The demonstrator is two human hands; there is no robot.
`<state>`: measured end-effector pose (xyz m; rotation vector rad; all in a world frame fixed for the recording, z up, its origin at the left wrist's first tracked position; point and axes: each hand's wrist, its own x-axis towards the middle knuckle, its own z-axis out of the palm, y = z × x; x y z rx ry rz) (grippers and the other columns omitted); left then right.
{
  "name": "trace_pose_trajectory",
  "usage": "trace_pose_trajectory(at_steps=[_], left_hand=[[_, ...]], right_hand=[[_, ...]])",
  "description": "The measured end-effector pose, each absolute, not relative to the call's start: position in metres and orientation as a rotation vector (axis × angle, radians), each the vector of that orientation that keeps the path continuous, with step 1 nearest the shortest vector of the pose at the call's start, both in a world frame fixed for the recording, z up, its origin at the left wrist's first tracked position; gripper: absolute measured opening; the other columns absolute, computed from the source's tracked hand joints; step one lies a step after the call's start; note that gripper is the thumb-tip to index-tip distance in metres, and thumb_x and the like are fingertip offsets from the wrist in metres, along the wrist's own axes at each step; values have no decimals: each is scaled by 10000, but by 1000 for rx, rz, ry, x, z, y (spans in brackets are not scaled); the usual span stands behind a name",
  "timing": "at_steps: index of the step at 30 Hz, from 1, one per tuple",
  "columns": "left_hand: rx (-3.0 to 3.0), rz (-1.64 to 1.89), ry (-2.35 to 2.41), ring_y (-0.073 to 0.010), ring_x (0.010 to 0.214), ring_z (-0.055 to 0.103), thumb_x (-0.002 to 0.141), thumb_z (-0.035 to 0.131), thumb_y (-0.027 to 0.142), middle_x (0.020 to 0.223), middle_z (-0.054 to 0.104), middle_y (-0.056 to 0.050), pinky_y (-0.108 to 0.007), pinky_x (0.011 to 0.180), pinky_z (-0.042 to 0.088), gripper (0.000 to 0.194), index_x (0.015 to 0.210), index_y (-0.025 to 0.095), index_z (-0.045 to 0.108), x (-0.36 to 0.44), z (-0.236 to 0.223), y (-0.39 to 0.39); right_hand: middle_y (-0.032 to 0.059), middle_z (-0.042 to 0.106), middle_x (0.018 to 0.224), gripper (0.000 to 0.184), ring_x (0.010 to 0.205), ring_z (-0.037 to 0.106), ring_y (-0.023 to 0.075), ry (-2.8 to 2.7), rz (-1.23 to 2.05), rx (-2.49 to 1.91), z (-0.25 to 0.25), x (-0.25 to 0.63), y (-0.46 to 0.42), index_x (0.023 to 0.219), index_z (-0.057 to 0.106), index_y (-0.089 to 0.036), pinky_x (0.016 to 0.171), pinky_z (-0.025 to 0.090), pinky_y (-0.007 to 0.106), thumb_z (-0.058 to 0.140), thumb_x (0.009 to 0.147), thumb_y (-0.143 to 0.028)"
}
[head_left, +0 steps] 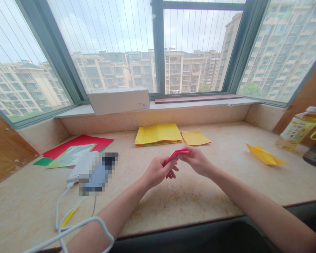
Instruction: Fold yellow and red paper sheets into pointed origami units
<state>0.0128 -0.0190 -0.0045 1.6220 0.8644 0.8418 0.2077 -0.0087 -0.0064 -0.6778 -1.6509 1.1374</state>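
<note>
Your grip is closed, left hand (156, 171) and right hand (197, 161) pinching red paper (177, 153), seemingly part-folded with folds left, over the counter (195, 200), while folded yellow paper (265, 154) sits right and yellow sheets (158, 134) lie far.

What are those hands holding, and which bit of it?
Folded red paper. The left hand grips its lower left part; the right hand pinches its upper right end.

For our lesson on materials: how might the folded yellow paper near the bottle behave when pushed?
The folded yellow paper would probably slide easily, looking thin and light. Its splayed points make rolling unlikely. Its raised folds might bend or flatten under pressure.
</note>
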Motion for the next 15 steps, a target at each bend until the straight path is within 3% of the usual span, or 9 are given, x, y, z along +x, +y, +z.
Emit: trace_pose_trajectory(at_steps=[5,11,15], left_hand=[[1709,881,915,-83,412,541,899,543,457,586,621,3,-186,412,393,341,829,133,618,10,-8,-14],[1877,802,983,-63,415,473,890,561,403,557,557,32,-181,425,351,314,715,147,608,10,-4,-16],[1938,825,1016,-66,397,442,910,523,396,514,526,44,-193,433,339,341,682,157,607,9,-1,-16]], right_hand=[[61,722,961,327,885,663,196,-1589,1250,-656,-6,203,-10,1067,660,-195,813,509,350,742,810,-380],[37,703,712,296,672,631,168,-1595,1105,-874,-11,207,-5,756,686,-155,664,484,305,756,773,-442],[50,734,802,261,757,665,188,-1613,1000,-858,-10,207,-5,836,705,-173,722,507,318,735,797,-429]])
